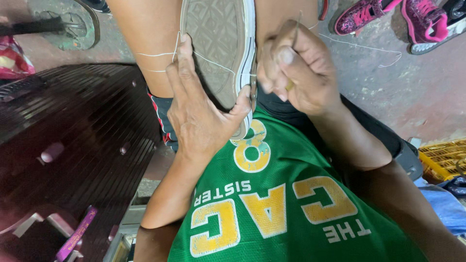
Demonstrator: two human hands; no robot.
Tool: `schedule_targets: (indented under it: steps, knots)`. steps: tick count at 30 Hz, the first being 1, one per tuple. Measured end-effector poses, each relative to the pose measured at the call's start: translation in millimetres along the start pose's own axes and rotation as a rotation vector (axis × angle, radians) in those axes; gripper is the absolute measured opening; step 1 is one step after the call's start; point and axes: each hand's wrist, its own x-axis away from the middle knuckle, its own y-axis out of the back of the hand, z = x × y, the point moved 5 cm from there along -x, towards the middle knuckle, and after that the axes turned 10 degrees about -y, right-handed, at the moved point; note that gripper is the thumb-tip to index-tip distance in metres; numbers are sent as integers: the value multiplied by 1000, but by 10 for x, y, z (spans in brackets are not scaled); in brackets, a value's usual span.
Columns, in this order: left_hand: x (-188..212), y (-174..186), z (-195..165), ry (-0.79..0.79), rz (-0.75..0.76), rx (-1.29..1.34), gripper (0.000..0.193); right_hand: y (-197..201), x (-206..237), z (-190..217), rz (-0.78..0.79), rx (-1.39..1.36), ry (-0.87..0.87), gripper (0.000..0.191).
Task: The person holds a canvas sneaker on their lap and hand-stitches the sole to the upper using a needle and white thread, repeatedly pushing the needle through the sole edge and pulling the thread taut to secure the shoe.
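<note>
From the head view, I had little free room to work with. The shoe [221, 53] sat wedged between my two bare knees at the top of the frame, sole up, its heel end pressing toward my green shirt [281, 204]. On the left, a dark ribbed counter [73, 126] ran close alongside my left forearm, leaving only a narrow gap. On the right, open concrete floor [388, 82] stretched out toward a pair of pink shoes [398, 17] near the top edge, well apart from my hands. A yellow crate [444, 157] sat at the right edge, beside my right elbow.

My left hand [199, 116] was wrapped onto the shoe, thumb hooked over the white rim and fingers laid flat along the sole, a firm grip that steadied it. My right hand [296, 73] was clenched around a thin needle tool [294, 36], which stood nearly upright, its tip at the shoe's rim just beside my left thumb.

The shoe showed a grey, worn rubber sole with a fine patterned tread and a white side band. A pale thread [160, 54] crossed from the sole over my left fingers, and another length trailed across the floor to the right.
</note>
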Motion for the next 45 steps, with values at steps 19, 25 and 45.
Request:
schedule_targets:
  steps: [19,25,45]
  knots:
    - [27,-23,52,-15,-21,86,105,147,106,86,-129,13,-30,31]
    - [7,-36,75,3,-1,107,105,206,55,17,-159,-3,-79,32]
    - [55,737,707,14,-172,228,4,179,41,206,-442,300,77,20]
